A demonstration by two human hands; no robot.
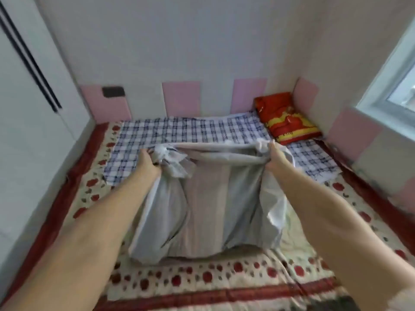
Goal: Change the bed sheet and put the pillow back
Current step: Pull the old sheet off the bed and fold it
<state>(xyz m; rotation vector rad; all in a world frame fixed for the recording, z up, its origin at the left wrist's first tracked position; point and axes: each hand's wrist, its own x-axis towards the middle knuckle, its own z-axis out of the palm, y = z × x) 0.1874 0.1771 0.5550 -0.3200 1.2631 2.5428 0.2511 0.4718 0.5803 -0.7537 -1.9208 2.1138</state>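
Forearms: the left forearm (89, 221) and the right forearm (336, 209), both bare, reach forward from the bottom corners of the head view, out over the bed.
Floral quilt: the floral quilt (202, 277) is cream with red roses and a dark red border. It covers the bed nearest the camera and runs up both sides.
Left hand: the left hand (147, 161) has its fingers curled round a bunched corner of the grey sheet (208, 198) and grips it firmly.
Right hand: the right hand (277, 157) is clamped on the opposite bunched corner. Blur hides the finger detail.
Hand spacing: well apart and roughly level, with the sheet's upper edge stretched between them.
Grey sheet: pale grey with a pinkish central band. It is lifted at the top and hangs in folds from both hands, and its lower end rests on the quilt at mid-bed.
Checked sheet: the blue-and-white checked sheet (179, 131) lies flat across the far part of the bed, on top of the quilt and beyond the hands.
Pillow: the red-and-yellow pillow (287, 117) lies in the far right corner on the checked sheet, against the wall. It is apart from both hands and nearer the right one.
Wall pads: pink wall pads (181, 98) line the base of the far and right walls.
Socket plate: a dark socket plate (113, 92) sits on the leftmost pad.
Window: a white-framed window (402, 90) is at the right edge.
White panel: a white panel (27, 108) with dark vertical strips stands at the left.
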